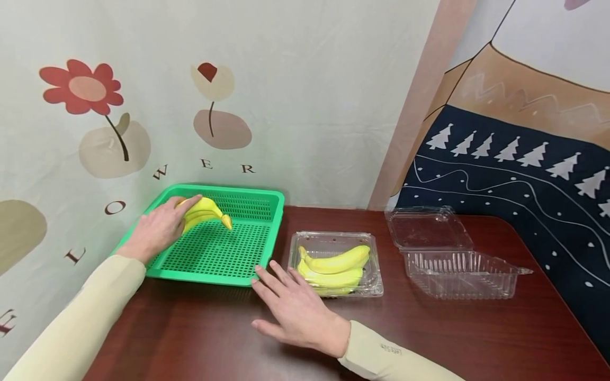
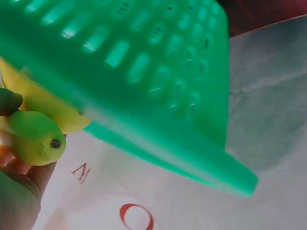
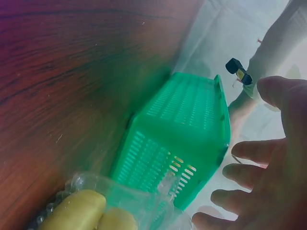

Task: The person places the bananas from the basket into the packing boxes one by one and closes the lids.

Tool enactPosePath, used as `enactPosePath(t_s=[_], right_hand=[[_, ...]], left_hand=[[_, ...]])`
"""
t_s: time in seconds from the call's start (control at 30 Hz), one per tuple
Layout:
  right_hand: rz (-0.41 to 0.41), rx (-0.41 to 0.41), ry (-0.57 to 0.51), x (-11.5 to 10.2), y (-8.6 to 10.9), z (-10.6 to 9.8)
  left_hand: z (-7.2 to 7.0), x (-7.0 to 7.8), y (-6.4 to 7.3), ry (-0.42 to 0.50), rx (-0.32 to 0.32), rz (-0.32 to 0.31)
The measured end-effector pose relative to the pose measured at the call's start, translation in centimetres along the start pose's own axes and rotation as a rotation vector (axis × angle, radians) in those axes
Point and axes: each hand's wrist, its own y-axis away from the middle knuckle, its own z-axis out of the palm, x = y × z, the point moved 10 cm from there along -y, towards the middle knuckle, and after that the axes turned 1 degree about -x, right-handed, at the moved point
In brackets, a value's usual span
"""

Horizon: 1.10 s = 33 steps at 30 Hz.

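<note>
My left hand (image 1: 159, 225) grips a bunch of yellow bananas (image 1: 204, 210) over the left part of a green plastic basket (image 1: 274, 233). In the left wrist view, thumb and fingers wrap the banana ends (image 2: 36, 139) beside the basket wall (image 2: 144, 105). My right hand (image 1: 300, 312) holds nothing; its fingers are spread between the basket's near right corner and a closed clear clamshell box (image 1: 376, 283). Inside that box lie more bananas (image 1: 338, 262), also seen low in the right wrist view. There, the spread right fingers (image 3: 254, 177) show beside the basket.
A second clear clamshell (image 1: 462, 275) stands at the right of the brown table (image 1: 214, 328) with its lid (image 1: 429, 227) swung back. Behind the table hangs a pale cloth (image 1: 310, 106) with printed flowers and letters; a dark blue tree-patterned cloth (image 1: 514, 174) hangs at the right.
</note>
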Motion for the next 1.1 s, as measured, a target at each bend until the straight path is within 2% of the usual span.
enactPosePath(t_s=[0.33, 0.53, 0.87, 1.1], right_hand=[[0.053, 0.006, -0.047, 1.5, 1.9, -1.7], [0.081, 0.018, -0.033, 2.3, 3.0, -2.6], [0.141, 0.031, -0.012, 4.1, 5.3, -3.9], [0.178, 0.096, -0.011, 5.9, 7.2, -6.1]], left_hand=[[-3.1, 1.9, 0.0, 0.03, 0.099, 0.009], [-4.5, 3.3, 0.0, 0.045, 0.151, 0.022], [-6.4, 7.1, -0.9, 0.05, 0.254, 0.095], [-7.3, 10.1, -1.8, 0.071, 0.295, 0.152]])
